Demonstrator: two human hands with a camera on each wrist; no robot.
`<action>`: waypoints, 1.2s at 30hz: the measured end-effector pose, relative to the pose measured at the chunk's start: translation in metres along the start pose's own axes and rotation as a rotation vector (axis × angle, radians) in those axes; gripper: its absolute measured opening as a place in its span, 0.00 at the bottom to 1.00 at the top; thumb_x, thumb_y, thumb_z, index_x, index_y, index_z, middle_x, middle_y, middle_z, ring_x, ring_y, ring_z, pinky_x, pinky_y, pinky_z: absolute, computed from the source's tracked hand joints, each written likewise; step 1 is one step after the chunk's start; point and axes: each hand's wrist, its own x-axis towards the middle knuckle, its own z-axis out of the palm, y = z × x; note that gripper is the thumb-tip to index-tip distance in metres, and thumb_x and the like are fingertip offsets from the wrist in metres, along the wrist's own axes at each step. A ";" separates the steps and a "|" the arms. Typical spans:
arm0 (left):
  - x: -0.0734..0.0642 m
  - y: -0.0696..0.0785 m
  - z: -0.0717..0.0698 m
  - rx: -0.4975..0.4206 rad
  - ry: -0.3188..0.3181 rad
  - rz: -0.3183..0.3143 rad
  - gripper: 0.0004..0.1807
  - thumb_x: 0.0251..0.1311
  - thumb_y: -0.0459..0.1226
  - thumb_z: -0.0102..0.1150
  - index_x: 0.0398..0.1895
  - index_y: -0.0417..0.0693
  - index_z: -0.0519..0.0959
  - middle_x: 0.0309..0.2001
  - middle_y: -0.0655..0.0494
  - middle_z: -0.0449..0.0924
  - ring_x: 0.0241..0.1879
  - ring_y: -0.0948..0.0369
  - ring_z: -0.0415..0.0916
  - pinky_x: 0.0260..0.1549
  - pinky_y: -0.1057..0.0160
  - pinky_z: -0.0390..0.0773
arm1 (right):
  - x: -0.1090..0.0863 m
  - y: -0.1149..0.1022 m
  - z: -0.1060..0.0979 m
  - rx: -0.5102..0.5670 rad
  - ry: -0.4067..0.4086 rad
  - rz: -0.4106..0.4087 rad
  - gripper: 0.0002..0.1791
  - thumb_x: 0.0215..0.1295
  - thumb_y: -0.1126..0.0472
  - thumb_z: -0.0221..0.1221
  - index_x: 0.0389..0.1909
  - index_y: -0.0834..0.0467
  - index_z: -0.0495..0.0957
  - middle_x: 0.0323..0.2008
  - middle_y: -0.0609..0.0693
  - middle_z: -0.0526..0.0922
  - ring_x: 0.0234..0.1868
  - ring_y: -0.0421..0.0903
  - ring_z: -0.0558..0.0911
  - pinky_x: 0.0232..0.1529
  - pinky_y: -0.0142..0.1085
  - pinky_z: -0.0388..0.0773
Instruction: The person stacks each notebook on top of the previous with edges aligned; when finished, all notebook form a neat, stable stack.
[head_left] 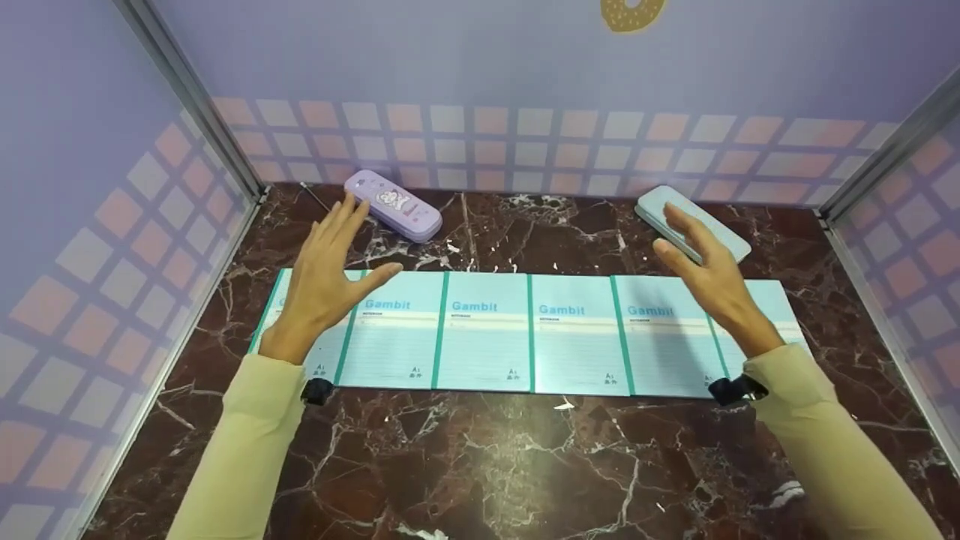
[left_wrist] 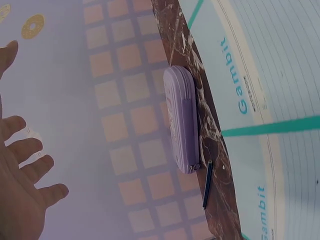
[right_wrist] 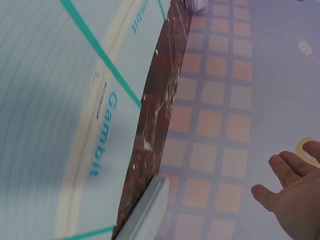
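Several pale blue "Gambit" notebooks [head_left: 484, 352] with green spines lie side by side in a row on the dark marble table. My left hand [head_left: 319, 274] is held above the left end of the row, fingers spread and nothing in it. Beyond its fingertips lies a purple zip pencil case [head_left: 395, 208], also seen in the left wrist view. My right hand [head_left: 712, 274] hovers over the right end, fingers extended, holding nothing. It partly covers a light blue pencil case [head_left: 724, 232] behind it. Both hands show empty in the wrist views.
A thin dark pen [left_wrist: 207, 185] lies beside the purple case at the back left. Small white scraps [head_left: 564, 405] dot the marble table [head_left: 480, 465]. Lilac walls [head_left: 480, 67] with a checked band enclose the table at the back and both sides.
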 end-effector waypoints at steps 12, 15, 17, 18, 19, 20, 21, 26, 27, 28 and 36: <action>-0.009 0.008 0.019 -0.094 0.036 0.002 0.48 0.64 0.52 0.75 0.82 0.44 0.64 0.82 0.47 0.57 0.82 0.49 0.52 0.81 0.48 0.45 | -0.001 0.005 0.041 0.066 -0.020 -0.022 0.31 0.78 0.57 0.64 0.78 0.58 0.70 0.75 0.56 0.73 0.72 0.62 0.73 0.72 0.58 0.69; -0.012 0.007 0.026 -0.126 0.043 -0.011 0.48 0.63 0.49 0.77 0.81 0.44 0.65 0.82 0.46 0.58 0.81 0.48 0.53 0.80 0.45 0.51 | 0.000 0.005 0.052 0.078 -0.017 -0.036 0.30 0.77 0.59 0.66 0.76 0.58 0.72 0.74 0.55 0.74 0.71 0.60 0.74 0.72 0.56 0.71; -0.014 0.006 0.031 -0.145 0.049 -0.018 0.47 0.62 0.48 0.78 0.81 0.44 0.66 0.82 0.46 0.59 0.81 0.46 0.55 0.78 0.42 0.55 | -0.001 0.005 0.058 0.088 -0.020 -0.042 0.30 0.77 0.59 0.66 0.76 0.57 0.73 0.74 0.54 0.74 0.71 0.59 0.75 0.71 0.55 0.72; -0.015 0.006 0.034 -0.151 0.051 -0.017 0.47 0.63 0.48 0.78 0.80 0.43 0.67 0.82 0.45 0.59 0.80 0.45 0.56 0.78 0.41 0.57 | 0.000 0.006 0.062 0.095 -0.023 -0.045 0.29 0.76 0.59 0.66 0.76 0.57 0.73 0.74 0.54 0.74 0.72 0.59 0.74 0.72 0.56 0.71; -0.017 0.005 0.037 -0.157 0.052 -0.017 0.46 0.62 0.47 0.78 0.80 0.43 0.67 0.81 0.44 0.59 0.80 0.44 0.56 0.77 0.40 0.58 | -0.001 0.006 0.065 0.101 -0.025 -0.050 0.29 0.76 0.59 0.66 0.75 0.57 0.74 0.73 0.54 0.74 0.72 0.59 0.74 0.72 0.55 0.71; -0.017 0.005 0.040 -0.163 0.052 -0.014 0.46 0.63 0.47 0.78 0.80 0.43 0.67 0.81 0.44 0.59 0.79 0.44 0.57 0.76 0.39 0.59 | -0.001 0.007 0.069 0.108 -0.027 -0.052 0.29 0.76 0.59 0.66 0.74 0.57 0.74 0.73 0.54 0.75 0.72 0.58 0.74 0.72 0.56 0.71; -0.018 0.005 0.043 -0.168 0.052 -0.010 0.46 0.63 0.47 0.78 0.80 0.42 0.68 0.81 0.44 0.59 0.79 0.43 0.58 0.76 0.39 0.60 | -0.001 0.008 0.072 0.116 -0.030 -0.052 0.29 0.76 0.59 0.66 0.74 0.58 0.75 0.73 0.54 0.75 0.72 0.59 0.74 0.72 0.56 0.71; -0.023 0.002 0.057 -0.195 0.055 0.001 0.45 0.61 0.44 0.79 0.78 0.39 0.69 0.80 0.41 0.61 0.77 0.41 0.60 0.75 0.39 0.61 | -0.001 0.013 0.089 0.116 -0.044 -0.064 0.29 0.74 0.62 0.67 0.73 0.61 0.75 0.71 0.56 0.76 0.72 0.58 0.75 0.73 0.53 0.70; -0.024 0.002 0.060 -0.200 0.054 0.002 0.45 0.61 0.44 0.79 0.78 0.39 0.69 0.80 0.41 0.62 0.77 0.40 0.61 0.75 0.39 0.61 | -0.001 0.014 0.092 0.111 -0.046 -0.069 0.29 0.74 0.63 0.68 0.73 0.62 0.75 0.71 0.57 0.77 0.72 0.58 0.75 0.73 0.52 0.70; -0.025 0.001 0.062 -0.206 0.050 0.001 0.44 0.61 0.43 0.79 0.78 0.38 0.70 0.80 0.41 0.62 0.77 0.40 0.61 0.75 0.40 0.62 | -0.001 0.015 0.096 0.106 -0.047 -0.077 0.29 0.73 0.63 0.68 0.72 0.63 0.76 0.71 0.57 0.77 0.71 0.58 0.75 0.74 0.52 0.70; -0.030 0.001 0.084 -0.231 -0.017 -0.036 0.43 0.60 0.42 0.80 0.76 0.38 0.72 0.77 0.40 0.66 0.75 0.40 0.65 0.74 0.40 0.64 | -0.005 0.020 0.119 0.023 -0.089 -0.047 0.29 0.73 0.63 0.69 0.72 0.63 0.76 0.70 0.59 0.77 0.71 0.59 0.75 0.74 0.50 0.70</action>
